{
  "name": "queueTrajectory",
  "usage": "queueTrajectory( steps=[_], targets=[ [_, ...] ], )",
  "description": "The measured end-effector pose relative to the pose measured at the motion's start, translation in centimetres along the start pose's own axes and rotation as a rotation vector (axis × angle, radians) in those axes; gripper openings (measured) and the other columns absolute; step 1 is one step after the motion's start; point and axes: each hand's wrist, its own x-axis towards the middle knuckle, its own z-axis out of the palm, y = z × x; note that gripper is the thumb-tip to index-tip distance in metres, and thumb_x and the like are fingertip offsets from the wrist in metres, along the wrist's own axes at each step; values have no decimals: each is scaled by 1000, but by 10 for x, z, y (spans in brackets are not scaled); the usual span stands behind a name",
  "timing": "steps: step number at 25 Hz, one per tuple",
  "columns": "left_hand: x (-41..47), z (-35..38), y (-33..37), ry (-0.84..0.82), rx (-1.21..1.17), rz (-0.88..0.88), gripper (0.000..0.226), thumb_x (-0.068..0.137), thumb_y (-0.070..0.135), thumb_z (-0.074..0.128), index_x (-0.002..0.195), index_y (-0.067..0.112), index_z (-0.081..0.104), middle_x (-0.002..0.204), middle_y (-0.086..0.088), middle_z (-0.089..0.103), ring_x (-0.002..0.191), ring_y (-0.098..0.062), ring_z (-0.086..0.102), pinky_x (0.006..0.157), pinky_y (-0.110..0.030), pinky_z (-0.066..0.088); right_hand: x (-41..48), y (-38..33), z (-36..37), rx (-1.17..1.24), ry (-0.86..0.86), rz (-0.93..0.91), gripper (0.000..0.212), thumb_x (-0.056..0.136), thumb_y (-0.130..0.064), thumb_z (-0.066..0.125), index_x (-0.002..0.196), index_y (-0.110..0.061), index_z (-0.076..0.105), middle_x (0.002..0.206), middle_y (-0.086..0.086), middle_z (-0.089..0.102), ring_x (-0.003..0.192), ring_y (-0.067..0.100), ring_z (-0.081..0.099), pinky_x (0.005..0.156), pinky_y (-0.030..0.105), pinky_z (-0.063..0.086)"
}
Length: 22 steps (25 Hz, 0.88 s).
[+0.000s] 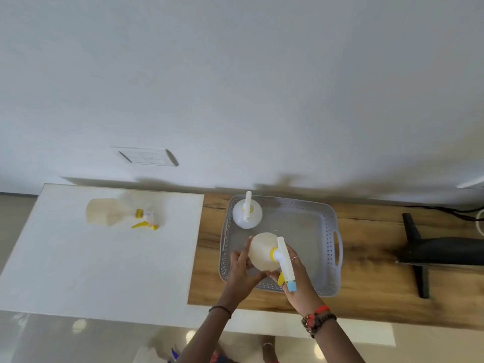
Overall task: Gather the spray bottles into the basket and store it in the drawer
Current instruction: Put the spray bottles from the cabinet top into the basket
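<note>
1. While both hands meet over the grey perforated basket (331,231), the left hand (242,268) curls its fingers against the pale body of a spray bottle (263,251), and the right hand (297,273) is wrapped around the same bottle under its white trigger head
2. That held bottle stands upright inside the basket, toward the 7 o'clock corner
3. A second spray bottle (247,213), white, stands upright at the basket's 11 o'clock corner, apart from the held one
4. A third spray bottle (115,212) lies on its side on the white surface (78,271), at 9 o'clock from the basket and well apart from it
5. Beneath the basket is a wooden top (372,292); a dark object (442,251) lies at 3 o'clock
</note>
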Motion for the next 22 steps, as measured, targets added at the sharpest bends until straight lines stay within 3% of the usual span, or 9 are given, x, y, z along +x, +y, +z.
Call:
queueTrajectory(
  steps=[4, 6, 8, 10, 13, 16, 19, 22],
  targets=[
    [26, 23, 21, -48, -230, -165, 74, 85, 14, 62, 146, 35, 27, 111, 1, 35, 103, -19, 55, 91, -16, 44, 33, -3, -19, 145, 87, 46, 43, 100, -19, 44, 143, -19, 39, 137, 15, 51, 124, 35, 52, 103, 49, 44],
    [40, 33, 29, -40, -291, -218, 63, 89, 15, 53, 144, 37, 31, 111, 2, 36, 108, -18, 50, 94, -19, 42, 50, -2, -26, 178, 109, 49, 44, 100, -20, 43, 145, -20, 38, 139, 15, 49, 125, 34, 51, 103, 49, 44],
    [53, 40, 33, -14, -307, -253, 57, 91, 17, 50, 144, 35, 34, 119, -5, 40, 116, -20, 45, 108, -35, 39, 64, -2, -32, 203, 120, 57, 45, 101, -20, 42, 146, -19, 36, 141, 14, 47, 126, 33, 49, 103, 49, 44],
    [66, 46, 34, 12, -319, -284, 55, 92, 18, 50, 144, 32, 36, 128, -12, 41, 123, -22, 42, 113, -44, 35, 77, -2, -35, 232, 122, 77, 45, 101, -21, 42, 146, -20, 36, 140, 14, 47, 126, 33, 49, 101, 48, 45],
    [78, 53, 31, 51, -406, -338, 53, 93, 18, 52, 143, 30, 39, 129, -15, 46, 121, -25, 49, 110, -43, 38, 90, -3, -35, 291, 134, 108, 45, 101, -22, 42, 145, -20, 37, 134, 12, 50, 123, 32, 52, 98, 46, 47],
    [81, 60, 31, 96, -535, -363, 51, 94, 15, 52, 143, 25, 40, 111, -12, 54, 105, -22, 55, 95, -35, 46, 97, -3, -32, 321, 143, 123, 44, 101, -21, 43, 145, -21, 37, 136, 15, 51, 112, 29, 56, 77, 34, 54],
    [83, 64, 31, 130, -663, -382, 48, 96, 15, 50, 142, 24, 39, 123, -12, 59, 114, -29, 57, 105, -47, 44, 102, -2, -29, 356, 159, 126, 44, 100, -21, 44, 144, -22, 37, 130, 14, 52, 100, 23, 60, 58, 27, 56],
    [87, 64, 33, 145, -779, -387, 48, 96, 12, 49, 142, 23, 39, 123, -11, 60, 116, -26, 57, 104, -44, 45, 106, -4, -27, 388, 160, 115, 44, 99, -20, 46, 143, -21, 38, 129, 14, 52, 93, 19, 61, 56, 28, 57]
  ],
)
